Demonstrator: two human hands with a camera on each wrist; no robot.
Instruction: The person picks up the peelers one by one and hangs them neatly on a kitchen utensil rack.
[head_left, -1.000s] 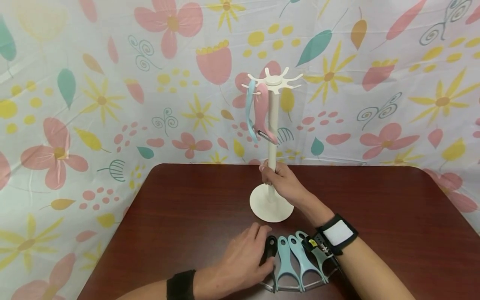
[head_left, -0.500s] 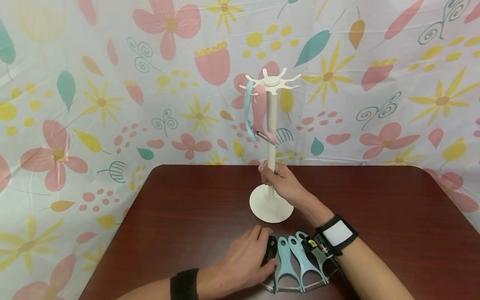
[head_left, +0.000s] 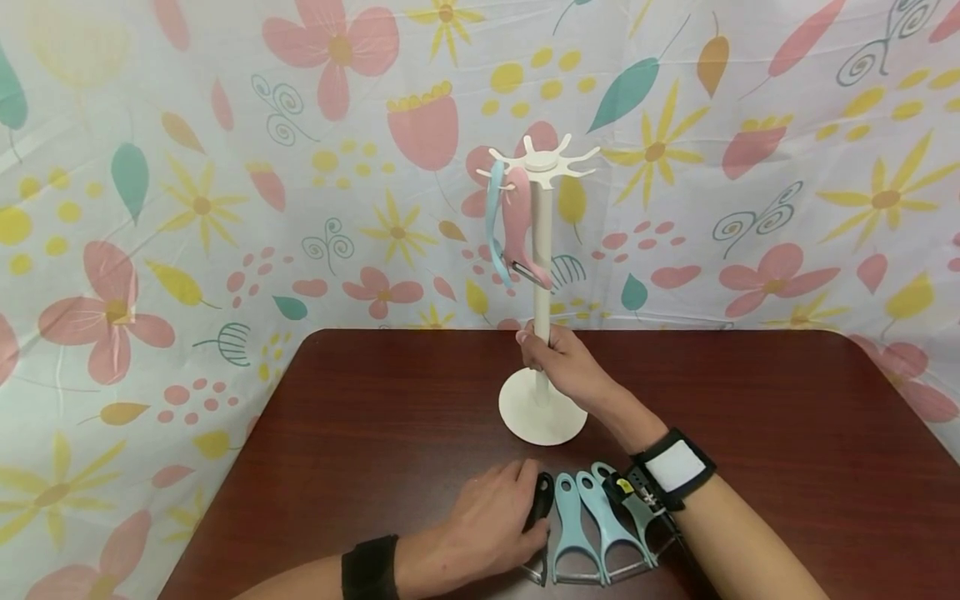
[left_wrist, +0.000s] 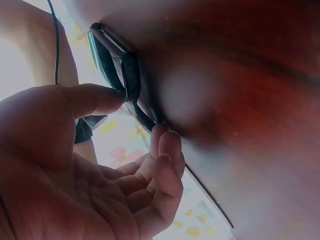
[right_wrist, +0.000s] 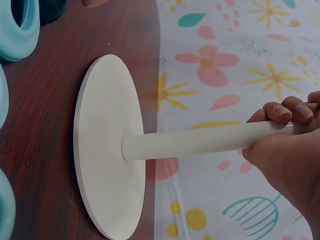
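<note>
A white stand with a ring of hooks (head_left: 542, 165) is held upright by my right hand (head_left: 567, 364), its fingers wrapped round the lower post (right_wrist: 195, 142) above the round base (right_wrist: 107, 150). A pink peeler (head_left: 517, 218) and a light blue peeler (head_left: 492, 221) hang from hooks on its left side. My left hand (head_left: 486, 518) pinches a black peeler (head_left: 543, 497) by its handle, low over the table. In the left wrist view the thumb and fingertips meet the black peeler (left_wrist: 131, 75) from two sides. Part of it is hidden behind the hand in the head view.
Right of the black peeler lie several light blue peelers (head_left: 572, 529) in a row, blades toward the front; the right forearm passes over the rightmost one. The brown table (head_left: 375, 400) ends at the back against a flowered cloth (head_left: 337, 250).
My left hand has drawn slightly toward me, and the black peeler's blade end has shifted left, apart from the light blue peeler beside it. The right hand keeps its grip on the post.
</note>
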